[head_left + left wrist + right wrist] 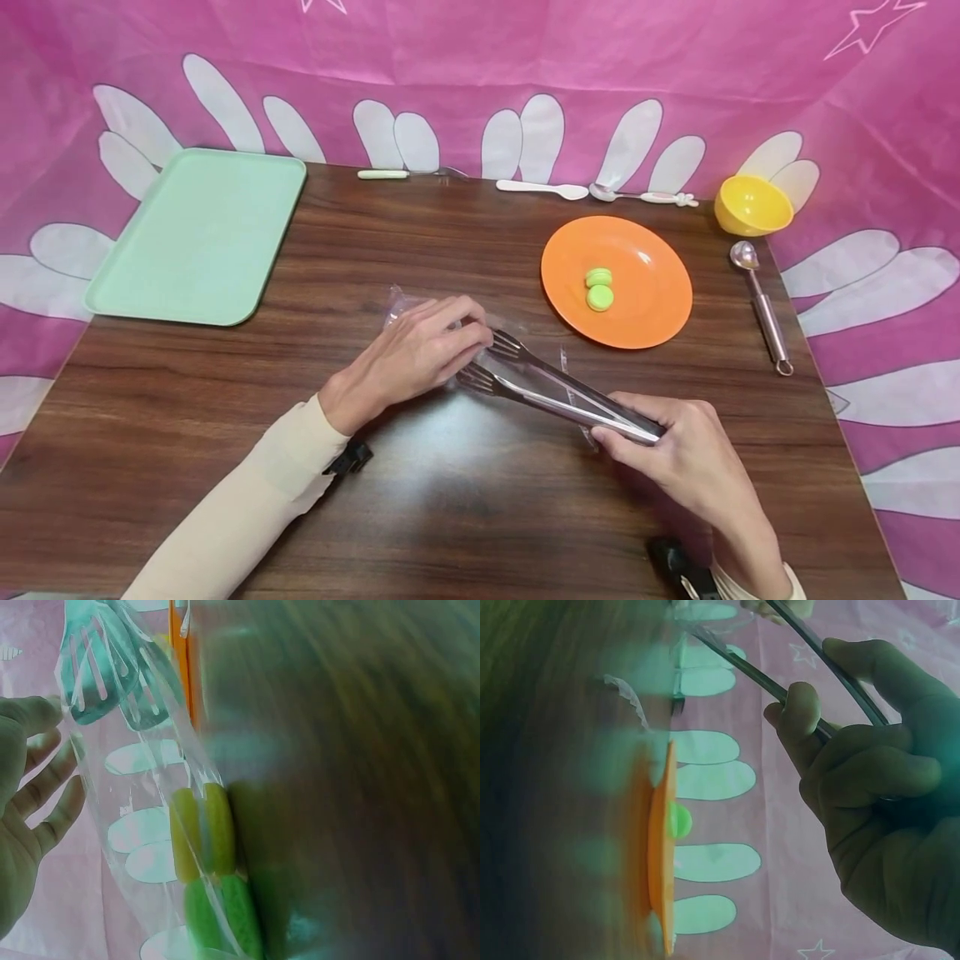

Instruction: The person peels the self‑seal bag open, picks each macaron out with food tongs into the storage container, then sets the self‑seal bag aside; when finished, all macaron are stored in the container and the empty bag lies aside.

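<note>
My left hand (420, 350) holds the rim of a clear plastic bag (397, 302), mostly hidden under it in the head view. My right hand (686, 450) grips metal tongs (555, 403) near their joined end. The slotted tips of the tongs are at the bag's mouth beside the left fingers, apart from each other with nothing seen between them. Inside the bag, the left wrist view shows a yellow macaron (217, 829) and a green macaron (240, 915). Two light green macarons (599, 297) sit on an orange plate (660, 292).
A mint tray (195, 233) lies at the far left. Along the back edge are a fork (384, 175), a white spoon (536, 188) and a metal spoon (663, 198). A yellow bowl (752, 208) and ice cream scoop (767, 321) are at right. A torn plastic strip (630, 701) lies near the tongs.
</note>
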Demonstrator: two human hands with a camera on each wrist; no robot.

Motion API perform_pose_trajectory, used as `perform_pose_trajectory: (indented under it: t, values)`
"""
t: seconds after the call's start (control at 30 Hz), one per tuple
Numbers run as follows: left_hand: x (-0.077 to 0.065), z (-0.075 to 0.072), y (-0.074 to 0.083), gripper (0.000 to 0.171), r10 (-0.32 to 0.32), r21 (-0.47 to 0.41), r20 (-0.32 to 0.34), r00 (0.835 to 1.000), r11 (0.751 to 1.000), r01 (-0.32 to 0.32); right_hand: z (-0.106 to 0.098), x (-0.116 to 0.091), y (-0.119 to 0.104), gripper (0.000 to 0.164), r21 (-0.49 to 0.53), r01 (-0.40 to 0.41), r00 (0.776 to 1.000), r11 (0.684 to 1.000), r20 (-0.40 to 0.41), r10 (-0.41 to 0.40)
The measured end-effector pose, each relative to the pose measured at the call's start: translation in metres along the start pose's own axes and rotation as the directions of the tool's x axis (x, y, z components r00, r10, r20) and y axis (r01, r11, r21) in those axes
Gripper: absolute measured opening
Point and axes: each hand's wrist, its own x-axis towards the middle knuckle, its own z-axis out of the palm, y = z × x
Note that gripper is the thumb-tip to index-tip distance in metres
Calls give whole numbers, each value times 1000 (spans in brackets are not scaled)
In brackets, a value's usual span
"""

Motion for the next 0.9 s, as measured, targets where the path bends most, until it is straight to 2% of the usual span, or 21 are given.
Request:
perform_pose_trajectory:
  t: [0.4,0.7,0.9]
  values:
    - [1,2,2,4,6,5,10,1000,1000,-6,14,16,-8,32,37,-23,997,999,75,20]
    - [0,2,3,5,14,-11,31,999,1000,-14,27,27,-9,34,48,2,998,999,70,-5]
    - [0,4,3,5,24,11,29,999,1000,-25,38,32,-10,36,78,12,997,997,69,-17]
